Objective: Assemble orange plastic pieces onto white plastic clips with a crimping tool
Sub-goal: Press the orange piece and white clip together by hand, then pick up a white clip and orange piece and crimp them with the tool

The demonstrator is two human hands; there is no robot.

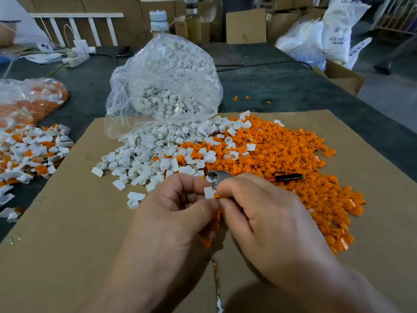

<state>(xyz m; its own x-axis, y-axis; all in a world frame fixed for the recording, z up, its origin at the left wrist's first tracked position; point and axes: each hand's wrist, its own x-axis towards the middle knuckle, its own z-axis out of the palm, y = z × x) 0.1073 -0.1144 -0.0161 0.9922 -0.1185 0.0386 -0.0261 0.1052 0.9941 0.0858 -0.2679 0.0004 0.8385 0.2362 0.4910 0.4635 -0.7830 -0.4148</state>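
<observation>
Far left: I see bag of orange parts (33,102). Nearer, heap of assembled clips (31,154) on dark table (270,86). Centre far: clear bag (164,82) spills loose white clips (140,154) onto cardboard sheet (67,222). Near centre: left hand (176,208), fingers curled, pinches white clip (208,192). Right hand (266,211) pinches orange piece (217,196) against that clip. Crimping tool (220,176): head just beyond right hand, handle over orange pile (293,154). Tool grip: I cannot tell.
</observation>
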